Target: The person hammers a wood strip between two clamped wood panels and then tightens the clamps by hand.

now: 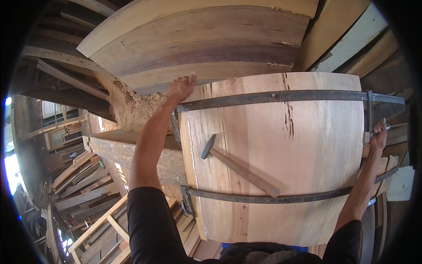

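A wide panel of glued wooden boards (307,154) lies before me, cracked in places. Two dark metal bar clamps cross it: a far clamp (307,95) and a near clamp (263,199). My left hand (182,88) is closed at the panel's far left corner, beside the far clamp's end; what its curled fingers grip is hidden. At the right edge, my right hand (379,135) is wrapped around the far clamp's metal screw handle (387,127). A hammer (241,170) with a wooden handle lies on the panel, between the clamps.
Behind the panel stands a larger curved wooden panel (198,44). A thick timber beam (132,152) and piled sawdust (136,103) lie to the left. Stacked wood scraps (88,193) and a wooden frame (103,226) fill the lower left. More boards (351,39) lean at the far right.
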The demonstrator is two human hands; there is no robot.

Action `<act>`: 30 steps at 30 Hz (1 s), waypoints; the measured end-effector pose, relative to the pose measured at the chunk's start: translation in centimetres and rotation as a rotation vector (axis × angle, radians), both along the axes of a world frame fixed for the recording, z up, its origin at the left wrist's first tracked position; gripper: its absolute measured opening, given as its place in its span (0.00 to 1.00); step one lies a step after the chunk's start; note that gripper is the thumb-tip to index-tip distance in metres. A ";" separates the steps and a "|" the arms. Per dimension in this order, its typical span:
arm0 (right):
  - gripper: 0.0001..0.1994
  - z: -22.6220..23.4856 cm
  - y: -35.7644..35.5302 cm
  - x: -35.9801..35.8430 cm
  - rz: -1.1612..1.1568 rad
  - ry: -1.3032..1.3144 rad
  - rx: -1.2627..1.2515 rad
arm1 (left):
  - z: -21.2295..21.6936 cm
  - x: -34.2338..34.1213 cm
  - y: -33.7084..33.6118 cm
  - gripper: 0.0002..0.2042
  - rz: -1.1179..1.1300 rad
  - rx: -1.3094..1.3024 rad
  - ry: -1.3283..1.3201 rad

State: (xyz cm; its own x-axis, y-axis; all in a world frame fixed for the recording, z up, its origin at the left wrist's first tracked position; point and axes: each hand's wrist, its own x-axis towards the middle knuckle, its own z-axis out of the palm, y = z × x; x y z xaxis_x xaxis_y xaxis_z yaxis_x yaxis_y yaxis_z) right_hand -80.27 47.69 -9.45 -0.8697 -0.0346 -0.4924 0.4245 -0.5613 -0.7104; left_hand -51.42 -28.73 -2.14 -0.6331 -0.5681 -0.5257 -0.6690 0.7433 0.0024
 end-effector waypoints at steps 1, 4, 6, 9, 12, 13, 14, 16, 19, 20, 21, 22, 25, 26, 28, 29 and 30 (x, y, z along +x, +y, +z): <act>0.17 -0.3 -1.0 0.2 0.008 -0.008 -0.010 | 0.6 0.3 0.0 0.43 0.011 0.001 -0.044; 0.15 1.4 -3.6 0.3 -0.102 -0.164 0.305 | 1.4 0.6 0.1 0.42 0.000 0.001 -0.071; 0.13 1.6 -3.9 -0.2 -0.251 -0.203 0.356 | 1.7 0.8 0.0 0.42 -0.021 -0.005 -0.062; 0.14 -1.1 2.9 -2.3 -0.167 -0.147 0.377 | 1.2 -0.9 0.6 0.41 -0.068 0.056 -0.014; 0.16 -2.7 1.8 -1.9 -0.022 -0.136 0.348 | 1.5 0.0 0.6 0.40 -0.044 0.030 -0.080; 0.17 -2.5 1.3 -1.9 -0.018 -0.119 0.316 | 1.7 0.1 0.3 0.40 -0.069 0.022 -0.067; 0.17 -2.5 1.3 -1.7 -0.012 -0.119 0.315 | 1.8 0.3 0.1 0.40 -0.095 0.014 -0.052; 0.16 -2.2 1.6 -1.0 0.075 0.047 0.049 | 1.5 0.1 0.4 0.40 -0.083 0.017 -0.076; 0.16 -1.3 2.4 -1.6 -0.032 -0.073 0.213 | 1.6 -0.8 0.8 0.41 -0.082 0.037 -0.084; 0.16 -0.8 0.1 -1.2 -0.023 -0.079 0.208 | 1.9 -0.3 0.7 0.41 -0.072 0.039 -0.088; 0.15 0.8 -4.6 -0.4 -0.160 -0.166 0.353 | 1.6 1.0 -0.1 0.41 -0.056 0.029 -0.097; 0.16 2.5 -6.6 0.1 -0.318 -0.238 0.508 | 1.4 1.3 -0.3 0.41 -0.118 0.024 -0.067; 0.15 0.3 -1.8 -1.3 -0.279 -0.190 0.506 | 1.5 0.5 1.4 0.40 -0.218 -0.005 -0.024; 0.15 -0.2 -1.3 -1.4 -0.281 -0.191 0.501 | 2.4 0.2 2.4 0.39 -0.244 -0.040 -0.022; 0.15 -1.2 -1.0 -1.4 -0.193 -0.239 0.686 | 2.3 0.3 2.0 0.38 -0.231 -0.046 -0.017; 0.15 -1.6 -1.2 -1.3 -0.189 -0.242 0.680 | 2.2 0.6 1.7 0.38 -0.216 -0.047 -0.009; 0.16 -1.8 -1.2 -1.3 -0.145 -0.230 0.642 | 2.3 0.9 1.2 0.38 -0.215 -0.053 -0.013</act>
State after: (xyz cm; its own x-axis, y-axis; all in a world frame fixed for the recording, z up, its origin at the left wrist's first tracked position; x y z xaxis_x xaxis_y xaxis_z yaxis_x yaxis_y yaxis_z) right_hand -81.61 46.46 -11.27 -0.7148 0.4337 -0.5486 0.5563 -0.1226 -0.8219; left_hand -50.48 -27.49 0.20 -0.7359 -0.4477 -0.5080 -0.4949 0.8677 -0.0478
